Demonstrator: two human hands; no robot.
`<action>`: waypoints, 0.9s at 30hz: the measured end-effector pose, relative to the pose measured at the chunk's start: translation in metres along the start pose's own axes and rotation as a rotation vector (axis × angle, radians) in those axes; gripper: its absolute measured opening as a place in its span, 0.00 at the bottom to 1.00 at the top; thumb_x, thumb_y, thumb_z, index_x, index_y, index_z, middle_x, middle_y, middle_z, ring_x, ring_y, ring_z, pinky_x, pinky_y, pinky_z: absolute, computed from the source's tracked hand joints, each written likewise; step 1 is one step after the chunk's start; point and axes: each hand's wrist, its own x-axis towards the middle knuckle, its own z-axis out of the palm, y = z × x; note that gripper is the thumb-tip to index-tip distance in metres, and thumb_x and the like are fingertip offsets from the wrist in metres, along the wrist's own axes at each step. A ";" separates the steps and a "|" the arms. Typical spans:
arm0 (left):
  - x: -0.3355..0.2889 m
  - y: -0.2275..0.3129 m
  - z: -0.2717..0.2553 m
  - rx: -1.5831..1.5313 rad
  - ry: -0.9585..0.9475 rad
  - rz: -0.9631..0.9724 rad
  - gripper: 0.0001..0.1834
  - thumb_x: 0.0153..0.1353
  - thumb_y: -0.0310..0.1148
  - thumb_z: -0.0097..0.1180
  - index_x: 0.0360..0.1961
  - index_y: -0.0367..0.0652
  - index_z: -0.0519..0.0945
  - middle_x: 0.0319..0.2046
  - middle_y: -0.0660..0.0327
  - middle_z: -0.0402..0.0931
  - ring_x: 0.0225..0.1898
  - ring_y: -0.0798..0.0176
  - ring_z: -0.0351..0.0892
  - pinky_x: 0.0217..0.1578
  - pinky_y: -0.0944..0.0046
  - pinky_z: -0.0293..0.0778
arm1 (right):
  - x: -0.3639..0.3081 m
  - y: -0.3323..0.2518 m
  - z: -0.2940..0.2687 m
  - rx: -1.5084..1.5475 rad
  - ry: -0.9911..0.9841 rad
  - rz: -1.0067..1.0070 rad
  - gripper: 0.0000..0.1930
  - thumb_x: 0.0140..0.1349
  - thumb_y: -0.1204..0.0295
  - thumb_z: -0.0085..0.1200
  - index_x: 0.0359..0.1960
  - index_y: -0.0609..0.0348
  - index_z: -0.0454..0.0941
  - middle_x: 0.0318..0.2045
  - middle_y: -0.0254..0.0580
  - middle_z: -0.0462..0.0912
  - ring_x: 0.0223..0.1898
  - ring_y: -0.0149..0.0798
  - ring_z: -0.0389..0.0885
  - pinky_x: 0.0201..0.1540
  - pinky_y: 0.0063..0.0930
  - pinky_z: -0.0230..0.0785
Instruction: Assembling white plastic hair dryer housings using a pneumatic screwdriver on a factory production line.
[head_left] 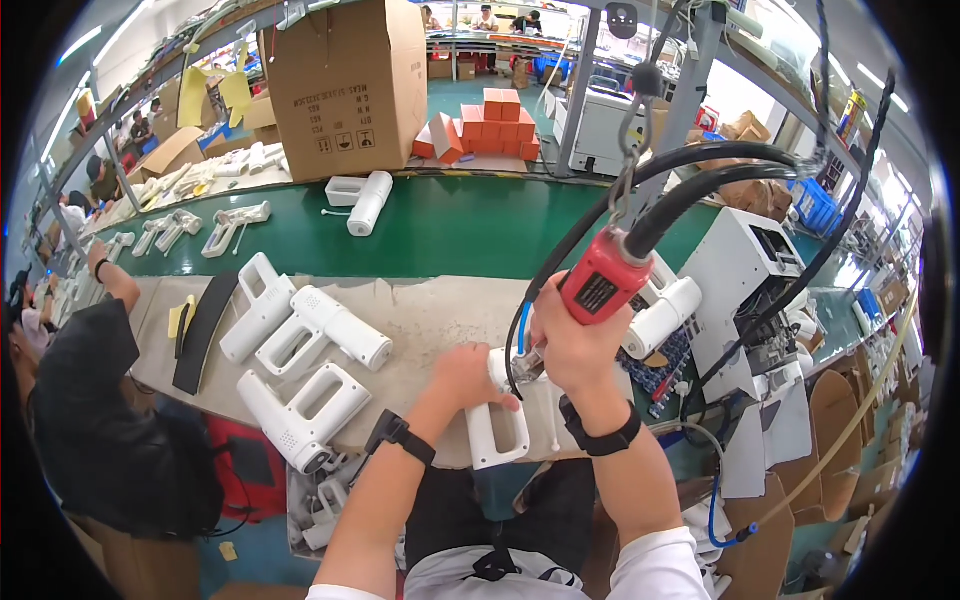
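Note:
My right hand (582, 345) is wrapped round a red power screwdriver (606, 278), which hangs from a chain with thick black cables at its top. Its tip points down at a white handheld device housing (481, 438) on the bench edge; my hand and a cable hide the exact contact. My left hand (462, 376) grips the body of that housing, whose loop handle points toward me. A thin white lead (556, 420) lies just right of the handle. To the left rest more white devices, one upright-handled (262, 310), one with a vented body (340, 335) and one nearer (300, 415).
A green conveyor belt (450, 225) runs behind the bench, carrying another white device (369, 205). Beyond stand a large cardboard box (345, 90) and orange boxes (490, 128). Right of me are a white device (665, 318) and an opened machine (735, 270). A co-worker (115, 420) sits at left.

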 end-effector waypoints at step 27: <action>-0.038 -0.040 0.053 -0.448 0.259 -0.202 0.52 0.33 0.61 0.72 0.54 0.35 0.69 0.53 0.40 0.65 0.58 0.40 0.62 0.59 0.49 0.59 | 0.019 0.027 0.067 0.062 -0.019 0.008 0.07 0.60 0.75 0.55 0.26 0.63 0.75 0.12 0.31 0.72 0.12 0.23 0.69 0.15 0.19 0.59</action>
